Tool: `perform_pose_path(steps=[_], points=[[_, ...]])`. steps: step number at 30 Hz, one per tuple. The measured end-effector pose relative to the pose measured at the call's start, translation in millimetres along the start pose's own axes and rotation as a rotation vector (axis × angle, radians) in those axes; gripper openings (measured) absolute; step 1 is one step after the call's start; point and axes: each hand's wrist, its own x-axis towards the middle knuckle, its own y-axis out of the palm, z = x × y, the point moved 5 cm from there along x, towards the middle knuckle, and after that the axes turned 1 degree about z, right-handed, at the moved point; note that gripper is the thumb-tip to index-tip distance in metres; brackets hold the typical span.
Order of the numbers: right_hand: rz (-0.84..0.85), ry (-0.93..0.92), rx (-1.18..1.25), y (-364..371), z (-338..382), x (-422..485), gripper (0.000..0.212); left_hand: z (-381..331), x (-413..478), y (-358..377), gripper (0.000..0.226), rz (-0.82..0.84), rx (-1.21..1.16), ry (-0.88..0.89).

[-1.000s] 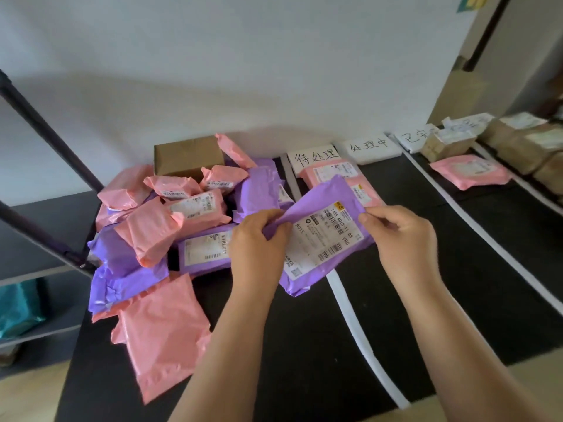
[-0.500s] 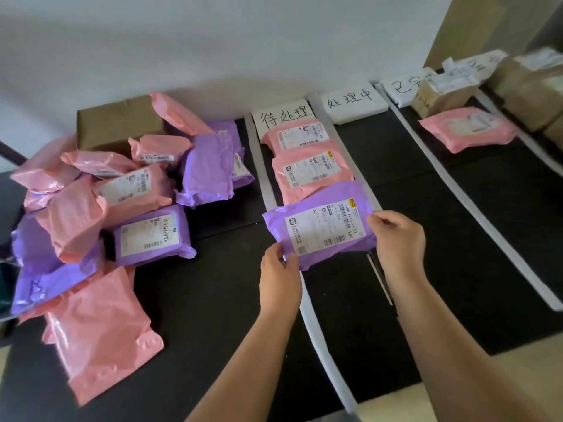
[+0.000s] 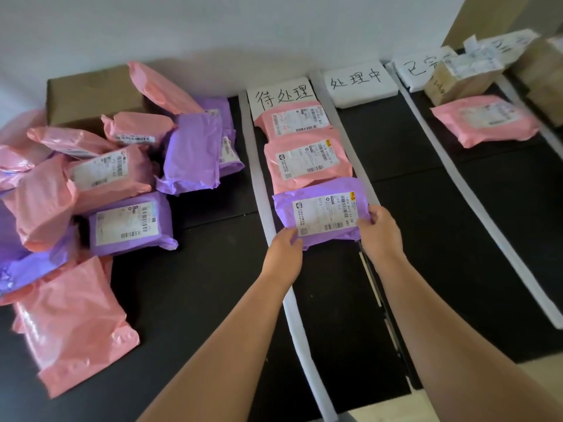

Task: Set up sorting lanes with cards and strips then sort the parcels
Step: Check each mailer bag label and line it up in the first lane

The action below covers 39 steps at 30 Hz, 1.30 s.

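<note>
Purple parcel (image 3: 320,213) against pink parcel (image 3: 307,161)

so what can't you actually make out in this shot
All in the head view:
- Third lane card: its last characters are covered by a brown box.
- Purple parcel label: the small print is too fine to read; the left hand and right hand cover its near corners.
- Far-right boxes: cut off by the frame edge and blurred.
- Parcel pile: the lower parcels are buried.

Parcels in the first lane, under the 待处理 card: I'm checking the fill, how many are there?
3, in a row: a pink plastic mailer by the card, another pink mailer below, and the purple plastic mailer nearest, held by both hands.
</note>
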Motion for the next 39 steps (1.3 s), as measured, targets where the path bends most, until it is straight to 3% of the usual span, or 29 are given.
perform_pose_path(steps=[5,10,16,23,30,34,39], points=[[0.033,0.027,-0.032,3,-3,-1,0.034,1,-1,6,0.042,0.092,0.028,0.05],[-0.003,0.004,-0.077,-5,8,-12,0.054,2,-9,-1,0.049,0.046,0.056,0.092],[-0.066,-0.13,-0.042,-5,42,-42,0.05,17,-34,-40,0.049,-0.165,-0.069,0.049],[-0.091,-0.367,-0.039,48,111,-98,0.041,68,-82,-143,0.044,-0.438,-0.175,0.023],[0.168,-0.414,0.013,152,150,-178,0.04,158,-138,-257,0.04,-0.677,-0.243,-0.092],[0.292,-0.414,-0.081,216,156,-224,0.041,210,-164,-310,0.039,-0.83,-0.249,-0.223],[0.458,-0.389,-0.28,287,138,-265,0.046,262,-175,-336,0.047,-0.738,-0.105,-0.329]])
